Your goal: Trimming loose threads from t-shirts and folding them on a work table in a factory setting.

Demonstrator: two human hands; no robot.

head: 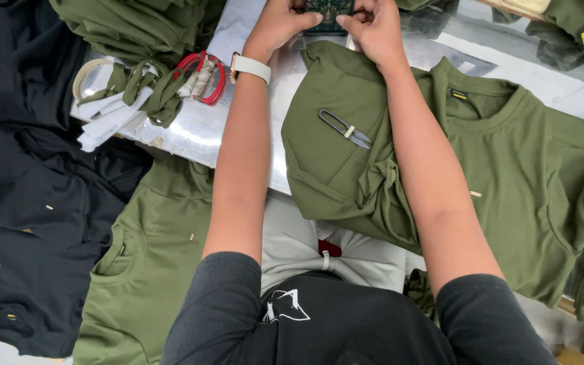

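Both hands work at the far edge of the metal table [197, 128]: the left hand [280, 23] and right hand [373, 27] are closed in a fingertip pinch on a small dark patterned card [329, 13], which is held between them just above the folded olive shirt [346, 142]. The step in hand appears to be handling this card at the shirt's top edge; whether it is attached cannot be told. Thread snips [346, 128] lie on the shirt below the right wrist, so a likely next move requires releasing one hand to reach back for them.
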